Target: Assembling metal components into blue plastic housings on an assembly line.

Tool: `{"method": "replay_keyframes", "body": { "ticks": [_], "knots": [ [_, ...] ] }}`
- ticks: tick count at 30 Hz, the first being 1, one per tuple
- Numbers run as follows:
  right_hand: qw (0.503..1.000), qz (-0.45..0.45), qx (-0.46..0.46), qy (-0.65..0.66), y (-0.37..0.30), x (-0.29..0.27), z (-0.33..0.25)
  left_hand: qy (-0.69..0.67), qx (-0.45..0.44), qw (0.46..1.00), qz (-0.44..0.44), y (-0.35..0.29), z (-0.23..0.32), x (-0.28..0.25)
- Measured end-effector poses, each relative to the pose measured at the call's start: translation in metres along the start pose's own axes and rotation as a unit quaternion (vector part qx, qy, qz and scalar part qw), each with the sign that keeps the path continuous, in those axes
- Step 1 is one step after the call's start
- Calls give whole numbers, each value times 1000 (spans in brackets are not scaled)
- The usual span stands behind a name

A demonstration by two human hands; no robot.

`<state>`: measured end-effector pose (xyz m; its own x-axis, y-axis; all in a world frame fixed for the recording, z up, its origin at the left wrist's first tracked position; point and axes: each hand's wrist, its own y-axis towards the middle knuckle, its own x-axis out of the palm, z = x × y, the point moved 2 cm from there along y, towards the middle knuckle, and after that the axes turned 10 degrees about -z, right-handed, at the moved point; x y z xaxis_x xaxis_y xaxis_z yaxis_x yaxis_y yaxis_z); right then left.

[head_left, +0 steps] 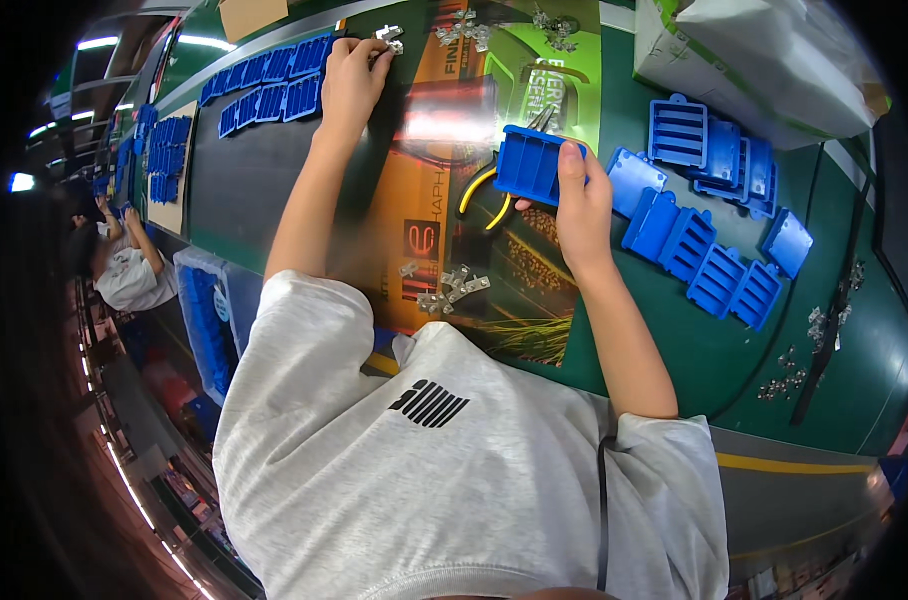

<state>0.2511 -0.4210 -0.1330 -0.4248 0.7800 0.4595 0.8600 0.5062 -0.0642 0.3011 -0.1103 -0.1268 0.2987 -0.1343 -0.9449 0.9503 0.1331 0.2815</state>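
My right hand (583,200) grips a blue plastic tray (529,168) with several compartments, thumb over its right edge. The tray is tilted toward me above the printed mat. Partly under it lie pliers (477,188) with yellow and black handles, their metal tip showing past the tray's far edge. At the far left of the mat, my left hand (351,82) has its fingers closed at a small metal piece (390,38). Beside that hand stand two rows of blue slotted trays (271,103).
More blue trays (689,237) lie on the green table at right, below a white bag (769,60). Small metal pieces lie in piles near me (454,290), at the mat's far end (464,32) and far right (782,377). Another person (129,265) works at left.
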Motion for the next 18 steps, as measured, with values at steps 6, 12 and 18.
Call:
{"method": "replay_keyframes", "body": {
  "ticks": [6,12,18],
  "knots": [
    [1000,3,-2,28,0,1,2,22,38,999,-8,3,-4,-1],
    [1000,5,-1,27,1,0,3,-25,79,996,14,5,0,-3],
    [1000,10,4,28,1,0,1,8,121,993,4,13,5,-2]
  ]
}}
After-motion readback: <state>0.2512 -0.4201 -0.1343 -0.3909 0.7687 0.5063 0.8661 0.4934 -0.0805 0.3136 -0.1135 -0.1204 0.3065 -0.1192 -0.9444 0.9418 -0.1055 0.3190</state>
